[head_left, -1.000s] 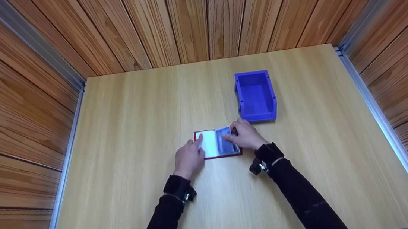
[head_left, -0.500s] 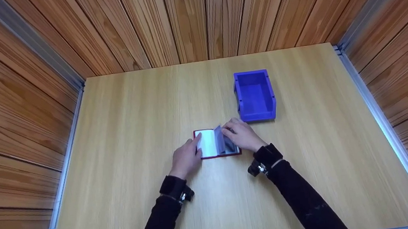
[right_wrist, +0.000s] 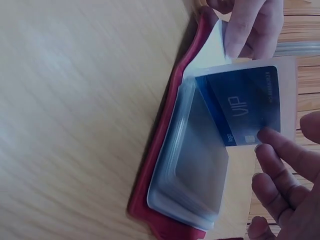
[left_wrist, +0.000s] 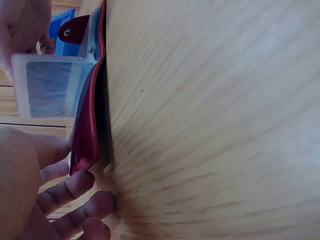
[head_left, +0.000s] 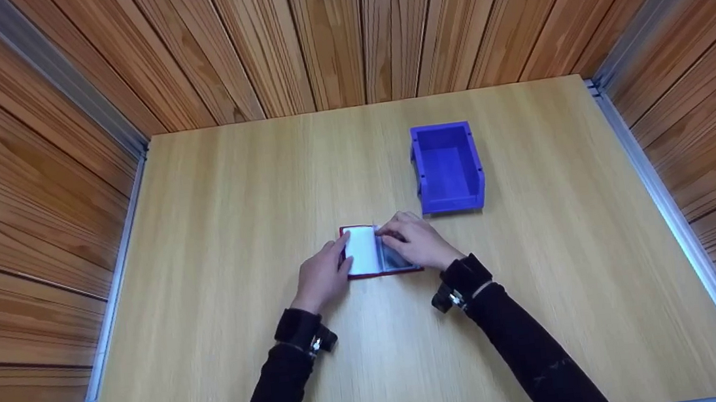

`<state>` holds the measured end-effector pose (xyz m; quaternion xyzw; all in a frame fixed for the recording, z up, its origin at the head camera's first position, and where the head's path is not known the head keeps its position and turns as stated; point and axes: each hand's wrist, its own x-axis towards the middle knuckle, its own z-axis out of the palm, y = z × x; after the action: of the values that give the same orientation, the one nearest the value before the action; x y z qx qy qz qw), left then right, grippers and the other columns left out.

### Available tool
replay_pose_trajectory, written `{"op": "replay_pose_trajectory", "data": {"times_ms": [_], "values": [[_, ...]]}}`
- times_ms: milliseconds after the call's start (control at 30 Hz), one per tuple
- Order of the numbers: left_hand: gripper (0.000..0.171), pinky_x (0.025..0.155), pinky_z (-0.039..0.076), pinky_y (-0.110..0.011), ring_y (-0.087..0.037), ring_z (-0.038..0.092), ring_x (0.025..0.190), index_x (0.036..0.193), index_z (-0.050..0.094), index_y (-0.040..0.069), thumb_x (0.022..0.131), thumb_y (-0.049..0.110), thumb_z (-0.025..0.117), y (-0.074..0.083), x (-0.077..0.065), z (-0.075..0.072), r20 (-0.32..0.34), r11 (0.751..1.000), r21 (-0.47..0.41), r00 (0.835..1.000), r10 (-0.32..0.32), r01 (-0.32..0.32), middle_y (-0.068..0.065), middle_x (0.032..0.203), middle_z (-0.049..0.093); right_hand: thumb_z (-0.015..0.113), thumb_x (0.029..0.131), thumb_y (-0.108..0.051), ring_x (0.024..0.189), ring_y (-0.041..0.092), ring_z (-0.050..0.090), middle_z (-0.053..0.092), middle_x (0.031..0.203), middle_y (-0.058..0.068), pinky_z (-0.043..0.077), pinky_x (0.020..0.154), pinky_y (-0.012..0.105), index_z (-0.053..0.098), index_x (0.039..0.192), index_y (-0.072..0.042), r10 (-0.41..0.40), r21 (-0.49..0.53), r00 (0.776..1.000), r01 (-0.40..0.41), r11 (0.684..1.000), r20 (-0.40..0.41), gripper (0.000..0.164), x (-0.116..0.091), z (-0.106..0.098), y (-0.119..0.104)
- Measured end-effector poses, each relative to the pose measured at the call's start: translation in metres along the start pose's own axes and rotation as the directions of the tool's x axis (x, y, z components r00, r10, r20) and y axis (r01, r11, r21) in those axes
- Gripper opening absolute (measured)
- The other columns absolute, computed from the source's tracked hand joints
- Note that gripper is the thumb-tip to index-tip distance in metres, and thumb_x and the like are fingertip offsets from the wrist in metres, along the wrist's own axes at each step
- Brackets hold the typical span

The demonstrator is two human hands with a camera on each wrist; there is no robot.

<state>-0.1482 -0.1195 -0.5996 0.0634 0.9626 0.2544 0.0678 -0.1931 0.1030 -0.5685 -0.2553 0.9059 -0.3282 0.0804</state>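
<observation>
A small red card holder (head_left: 365,276) with clear plastic sleeves lies spread out on the wooden table. My left hand (head_left: 320,277) pinches the edge of its left cover; in the right wrist view the thumb rests on a white page (right_wrist: 210,50). One clear sleeve stands upright from the spine, with a blue card (right_wrist: 245,105) marked VIP inside. My right hand (head_left: 418,241) has its fingers fairly straight, a fingertip touching that sleeve, the thumb apart from it. More sleeves (right_wrist: 195,165) lie stacked on the right cover. A snap tab (left_wrist: 75,30) sticks out beyond them.
A blue plastic bin (head_left: 450,169) stands just behind my right hand. Wood-plank walls (head_left: 332,39) close off the back and both sides of the table (head_left: 234,206), with metal rails along the side edges.
The right hand has moved left, swinging the sleeve up from the right side toward the spine. The left hand stays at the left cover, shifting slightly left.
</observation>
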Motion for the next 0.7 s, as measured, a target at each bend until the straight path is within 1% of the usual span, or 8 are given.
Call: {"op": "replay_pose_trajectory", "data": {"times_ms": [100,167,233,300,400,500,633,700], "values": [[0.054,0.073,0.045,-0.035,-0.018,0.056,0.079,0.148,0.038,0.022,0.097,0.027,0.055,-0.001,0.0,-0.001,-0.014,1.0,-0.01,1.0,0.001,-0.002,-0.001,0.103,0.06,0.059,0.094,-0.021,0.093,0.019,0.049,0.058,0.096,0.0,0.039,0.082,0.038,0.07,0.114,-0.013,-0.029,-0.015,0.999,0.029,0.999,0.016,0.025,0.001,0.002,-0.002],[0.054,0.082,0.047,-0.038,-0.021,0.061,0.092,0.15,0.034,0.023,0.098,0.026,0.052,-0.002,-0.001,0.0,-0.02,1.0,-0.023,1.0,0.002,-0.002,-0.003,0.113,0.062,0.059,0.093,-0.02,0.093,0.019,0.048,0.057,0.096,0.0,0.038,0.083,0.039,0.07,0.116,-0.013,-0.033,-0.027,0.999,0.034,0.999,0.034,0.026,0.001,0.004,-0.002],[0.054,0.091,0.046,-0.041,-0.023,0.06,0.109,0.151,0.03,0.023,0.101,0.025,0.047,-0.003,-0.001,0.0,-0.024,0.999,-0.04,1.0,-0.001,0.0,-0.006,0.127,0.06,0.059,0.093,-0.019,0.093,0.019,0.048,0.057,0.097,0.0,0.037,0.084,0.04,0.069,0.117,-0.014,-0.032,-0.044,0.998,0.034,0.998,0.05,0.027,0.001,0.006,-0.001],[0.053,0.097,0.044,-0.042,-0.024,0.055,0.12,0.152,0.027,0.023,0.102,0.025,0.044,-0.004,-0.002,0.001,-0.037,0.999,-0.049,0.999,0.001,-0.003,-0.006,0.137,0.055,0.06,0.092,-0.019,0.093,0.018,0.048,0.057,0.099,0.0,0.037,0.085,0.039,0.068,0.12,-0.016,-0.019,-0.057,0.997,0.023,0.998,0.069,0.029,0.0,0.009,-0.001],[0.051,0.094,0.045,-0.043,-0.026,0.058,0.117,0.152,0.028,0.023,0.103,0.028,0.041,-0.004,-0.002,0.002,-0.081,0.998,-0.054,0.996,0.029,-0.033,-0.005,0.136,0.055,0.061,0.091,-0.019,0.094,0.019,0.049,0.058,0.101,0.0,0.038,0.085,0.039,0.067,0.122,-0.019,-0.011,-0.08,0.997,0.017,0.997,0.082,0.031,0.0,0.011,0.0],[0.05,0.082,0.049,-0.043,-0.027,0.065,0.098,0.151,0.03,0.026,0.103,0.035,0.039,-0.004,-0.001,0.002,-0.12,0.996,-0.038,0.99,0.07,-0.075,-0.004,0.119,0.064,0.062,0.091,-0.021,0.097,0.019,0.049,0.057,0.103,0.0,0.038,0.087,0.039,0.066,0.124,-0.021,0.001,-0.098,0.995,0.008,0.995,0.095,0.033,0.0,0.011,-0.001],[0.052,0.077,0.049,-0.043,-0.026,0.065,0.093,0.152,0.025,0.03,0.103,0.042,0.035,-0.002,0.0,0.002,-0.136,0.995,-0.022,0.986,0.092,-0.095,-0.005,0.118,0.065,0.063,0.091,-0.022,0.098,0.02,0.049,0.057,0.104,0.0,0.038,0.089,0.04,0.066,0.125,-0.021,0.003,-0.113,0.994,0.01,0.994,0.107,0.035,0.0,0.011,-0.002],[0.053,0.076,0.049,-0.041,-0.024,0.065,0.091,0.153,0.024,0.03,0.102,0.043,0.036,-0.001,0.0,0.001,-0.144,0.994,-0.011,0.984,0.107,-0.11,-0.005,0.12,0.064,0.063,0.09,-0.022,0.096,0.02,0.049,0.057,0.104,0.0,0.038,0.088,0.04,0.065,0.125,-0.021,-0.001,-0.118,0.994,0.014,0.993,0.112,0.035,0.0,0.012,-0.002]]}}
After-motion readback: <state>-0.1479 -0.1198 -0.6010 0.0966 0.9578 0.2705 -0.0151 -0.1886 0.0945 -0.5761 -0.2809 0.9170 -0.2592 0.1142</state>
